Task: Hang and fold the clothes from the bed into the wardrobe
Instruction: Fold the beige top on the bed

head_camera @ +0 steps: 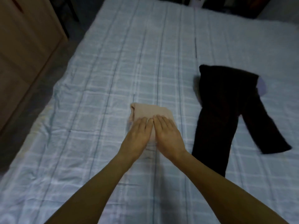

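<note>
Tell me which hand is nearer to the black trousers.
Right. The right hand lies flat on the folded beige cloth, beside the black trousers; the left hand lies beyond it, farther off.

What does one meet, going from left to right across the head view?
Wooden cabinet → left hand → right hand, both pressing flat on the folded beige garment → black trousers → pale purple cloth.

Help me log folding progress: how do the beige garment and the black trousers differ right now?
The beige garment is folded into a compact rectangle; the black trousers lie unfolded, legs splayed. The left hand and right hand rest flat on the beige garment; nothing touches the black trousers. Both lie on the bed.
</note>
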